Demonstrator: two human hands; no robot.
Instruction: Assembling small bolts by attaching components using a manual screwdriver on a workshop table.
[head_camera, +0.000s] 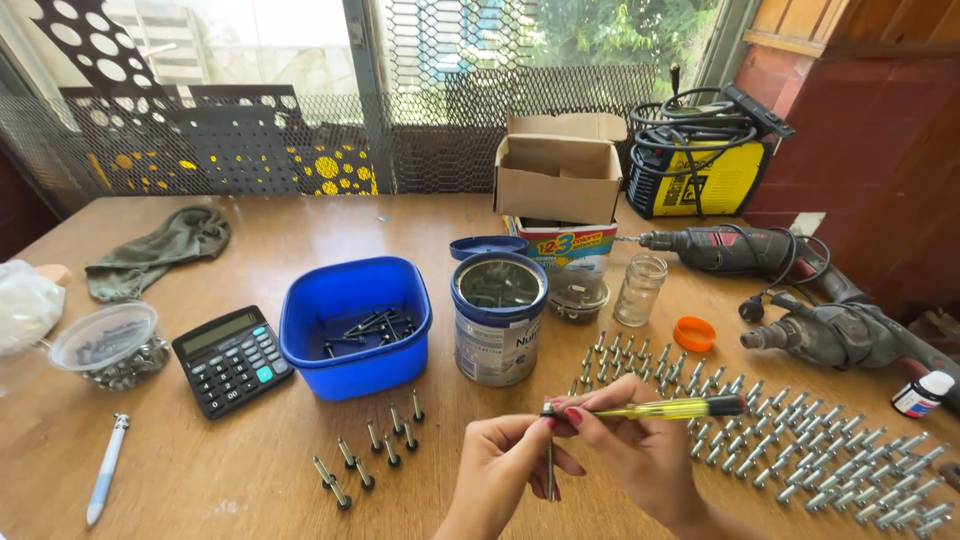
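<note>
Left hand (497, 462) pinched a bolt (550, 470) upright; right hand (640, 450) clenched a yellow screwdriver (668, 408) at its head. Many bolts (800, 460) stood finished on the right of the tabletop (250, 480); a few (368, 450) on the left, more in blue tub (355, 325).

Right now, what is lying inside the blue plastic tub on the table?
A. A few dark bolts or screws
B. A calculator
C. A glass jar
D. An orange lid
A: the blue plastic tub holds a few dark bolts on its bottom, while the calculator, the orange lid and the glass jar all rest outside it on the table.
</note>
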